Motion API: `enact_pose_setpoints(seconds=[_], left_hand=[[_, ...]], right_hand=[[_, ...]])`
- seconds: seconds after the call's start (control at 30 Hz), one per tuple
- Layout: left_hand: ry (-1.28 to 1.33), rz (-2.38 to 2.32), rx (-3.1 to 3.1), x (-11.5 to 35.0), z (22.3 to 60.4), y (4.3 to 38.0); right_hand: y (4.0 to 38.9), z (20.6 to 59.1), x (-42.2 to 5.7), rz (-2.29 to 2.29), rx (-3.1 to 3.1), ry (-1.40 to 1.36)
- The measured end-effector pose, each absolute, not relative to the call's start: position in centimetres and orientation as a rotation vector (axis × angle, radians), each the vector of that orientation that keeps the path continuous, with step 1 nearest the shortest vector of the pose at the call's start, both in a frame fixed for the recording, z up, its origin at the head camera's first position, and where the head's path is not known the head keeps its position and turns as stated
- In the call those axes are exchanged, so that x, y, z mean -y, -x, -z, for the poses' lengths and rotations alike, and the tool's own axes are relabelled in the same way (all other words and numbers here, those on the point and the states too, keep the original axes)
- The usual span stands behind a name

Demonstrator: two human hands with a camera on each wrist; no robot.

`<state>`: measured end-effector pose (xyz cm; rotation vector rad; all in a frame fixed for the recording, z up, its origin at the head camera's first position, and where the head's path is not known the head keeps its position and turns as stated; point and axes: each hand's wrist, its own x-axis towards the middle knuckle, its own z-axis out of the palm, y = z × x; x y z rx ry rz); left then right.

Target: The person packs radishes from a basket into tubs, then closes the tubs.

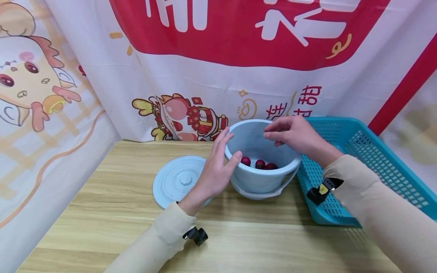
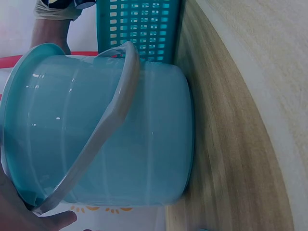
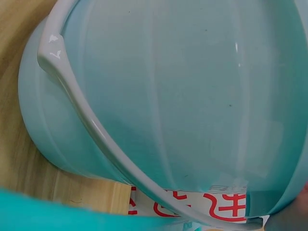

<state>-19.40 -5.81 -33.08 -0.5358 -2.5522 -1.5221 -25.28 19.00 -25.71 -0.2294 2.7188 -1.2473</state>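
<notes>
A light blue bucket [image 1: 259, 182] stands upright on the table, its pale handle [image 2: 108, 118] hanging down against the near side. Inside, on the bottom, lie three small, round, dark red radish-like things [image 1: 260, 164]. My left hand [image 1: 218, 163] rests at the left rim with fingers fairly straight and thumb over the edge. Above the bucket's right side hovers my right hand [image 1: 290, 132], its fingers loosely bent and nothing visible in them. In the right wrist view the bucket's wall fills most of the picture.
Left of the bucket a round light blue lid [image 1: 182, 178] lies on the wooden table [image 1: 112, 212], partly behind the left forearm. A teal perforated basket [image 1: 321, 218] stands close at the right, under the right forearm. A printed cloth [image 1: 205, 79] hangs behind.
</notes>
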Motion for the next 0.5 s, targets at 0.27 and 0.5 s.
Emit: enact_pose_setpoints(seconds=[0.27,0.5], left_hand=[[0.54,1.463,2.596,6.3,32.9,19.6],[0.498,1.506,2.59,8.6,32.5,19.8]], right_hand=[[24.9,25.1,-18.3,1.27,-2.674,0.163],[24.3,23.9,-16.5,1.151,-2.816,0.187]])
